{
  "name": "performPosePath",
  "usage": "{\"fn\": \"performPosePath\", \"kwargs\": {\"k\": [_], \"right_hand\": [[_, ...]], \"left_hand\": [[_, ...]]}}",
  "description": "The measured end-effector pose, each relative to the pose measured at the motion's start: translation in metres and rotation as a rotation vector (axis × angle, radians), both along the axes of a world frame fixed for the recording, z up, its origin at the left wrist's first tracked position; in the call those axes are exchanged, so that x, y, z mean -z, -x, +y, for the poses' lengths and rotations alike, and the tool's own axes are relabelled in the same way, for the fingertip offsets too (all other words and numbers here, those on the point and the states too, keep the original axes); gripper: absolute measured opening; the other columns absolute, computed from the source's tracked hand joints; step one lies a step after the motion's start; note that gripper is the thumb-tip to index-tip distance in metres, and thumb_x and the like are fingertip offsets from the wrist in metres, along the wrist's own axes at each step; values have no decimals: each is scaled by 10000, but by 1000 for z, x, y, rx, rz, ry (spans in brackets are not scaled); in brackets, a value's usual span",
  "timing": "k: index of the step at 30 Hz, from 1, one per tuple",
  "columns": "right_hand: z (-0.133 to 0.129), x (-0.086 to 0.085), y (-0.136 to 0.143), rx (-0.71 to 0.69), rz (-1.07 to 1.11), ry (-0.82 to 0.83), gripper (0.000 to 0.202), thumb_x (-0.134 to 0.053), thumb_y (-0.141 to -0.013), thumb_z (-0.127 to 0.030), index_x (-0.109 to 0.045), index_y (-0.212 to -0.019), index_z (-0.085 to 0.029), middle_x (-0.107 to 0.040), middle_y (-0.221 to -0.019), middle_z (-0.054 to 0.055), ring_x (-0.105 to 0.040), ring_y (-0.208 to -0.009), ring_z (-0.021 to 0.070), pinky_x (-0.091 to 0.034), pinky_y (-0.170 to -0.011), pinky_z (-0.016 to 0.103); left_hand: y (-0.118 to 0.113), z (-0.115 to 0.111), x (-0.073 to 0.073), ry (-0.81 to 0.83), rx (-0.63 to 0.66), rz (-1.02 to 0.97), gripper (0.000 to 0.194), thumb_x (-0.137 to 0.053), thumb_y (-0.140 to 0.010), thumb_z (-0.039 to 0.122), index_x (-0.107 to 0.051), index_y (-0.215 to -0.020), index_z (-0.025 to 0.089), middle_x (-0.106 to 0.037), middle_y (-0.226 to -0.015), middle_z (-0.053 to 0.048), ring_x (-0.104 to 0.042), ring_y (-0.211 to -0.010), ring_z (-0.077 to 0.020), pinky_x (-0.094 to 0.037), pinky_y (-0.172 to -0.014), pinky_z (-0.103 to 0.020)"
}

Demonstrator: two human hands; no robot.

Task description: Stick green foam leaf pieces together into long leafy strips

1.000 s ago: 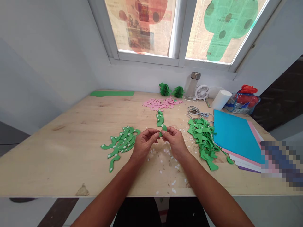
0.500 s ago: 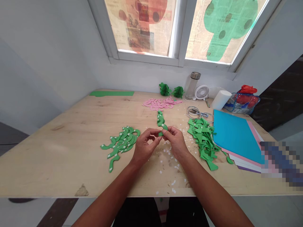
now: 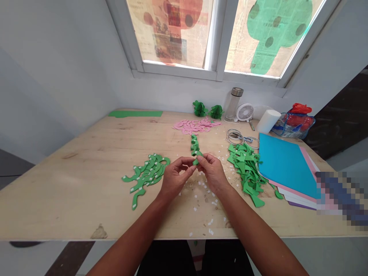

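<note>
1. With our right hand (image 3: 213, 171), thumb against fingers, we pinch a wavy green strip (image 3: 194, 146) by its near end.
2. Our left hand (image 3: 176, 175) bends its fingers and thumb at that end; we cannot quite tell whether they grip it.
3. The strip points away from us, toward the pink cut-outs (image 3: 195, 125).
4. Green pieces (image 3: 149, 172) lie to our left, green scraps (image 3: 248, 168) to our right.

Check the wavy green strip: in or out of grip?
In. The green strip has its near end pinched in the right hand; the left hand is right beside it, contact unclear.
</note>
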State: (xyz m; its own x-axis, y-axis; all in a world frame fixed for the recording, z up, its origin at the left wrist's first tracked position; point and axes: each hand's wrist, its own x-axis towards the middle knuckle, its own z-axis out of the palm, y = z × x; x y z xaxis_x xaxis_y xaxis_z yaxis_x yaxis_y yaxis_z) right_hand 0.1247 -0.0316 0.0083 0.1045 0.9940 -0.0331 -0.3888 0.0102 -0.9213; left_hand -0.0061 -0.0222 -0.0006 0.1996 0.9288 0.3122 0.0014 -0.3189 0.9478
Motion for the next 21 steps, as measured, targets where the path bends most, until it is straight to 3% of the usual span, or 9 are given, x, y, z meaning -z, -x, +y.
{"fn": "performPosePath", "kwargs": {"k": [9, 21], "right_hand": [[0, 0, 0, -17, 24, 7, 310, -743, -589, -449, -613, -644, -173, -568, -578, -23, -454, -524, 91, -359, -540, 242], [0, 0, 0, -52, 42, -11, 273, -731, -627, -418, -608, -629, -174, -564, -554, -31, -441, -502, 81, -338, -534, 237]], "left_hand": [[0, -2, -3, 33, -17, -36, 206, -680, -708, 333, -686, -835, 171, -682, -810, -53, -615, -715, -167, -518, -651, -277], [0, -2, -7, 89, -2, -99, 171, -660, -727, 329, -680, -791, 172, -616, -631, -5, -541, -582, -126, -461, -589, -255]]}}
